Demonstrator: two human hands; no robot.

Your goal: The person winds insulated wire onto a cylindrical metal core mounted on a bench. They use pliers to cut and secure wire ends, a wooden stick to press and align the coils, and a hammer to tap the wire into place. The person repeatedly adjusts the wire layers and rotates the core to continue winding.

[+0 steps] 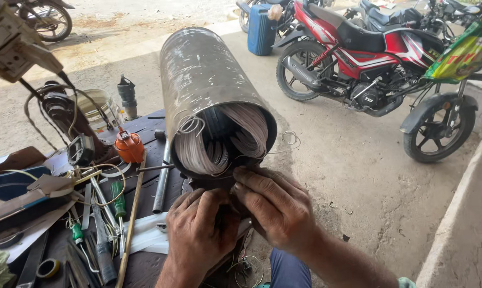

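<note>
Metal cylinder (201, 80) lies on cluttered workbench (145, 266), long axis running away from person, open end toward hands, far end tilted up. Shell grey, scuffed, streaked with pale smears. Pale wire coils (235, 136) packed inside mouth; thin loose strands curl out at rim. Left hand (201, 232) and right hand (275, 205) meet at lower rim, fingers curled, pinching at windings; exactly what each grips, cannot tell. Green-handled screwdriver (117, 198) and orange can (129, 146) left of cylinder.

crowded bench on the left, open floor on the right

screwdrivers (118, 198), a metal rod (161, 181) and an orange oil can (129, 146) crowd the workbench (145, 264) beside the steel cylinder (201, 80); bare concrete floor (353, 176) lies open up to the red motorcycle (358, 53).
</note>
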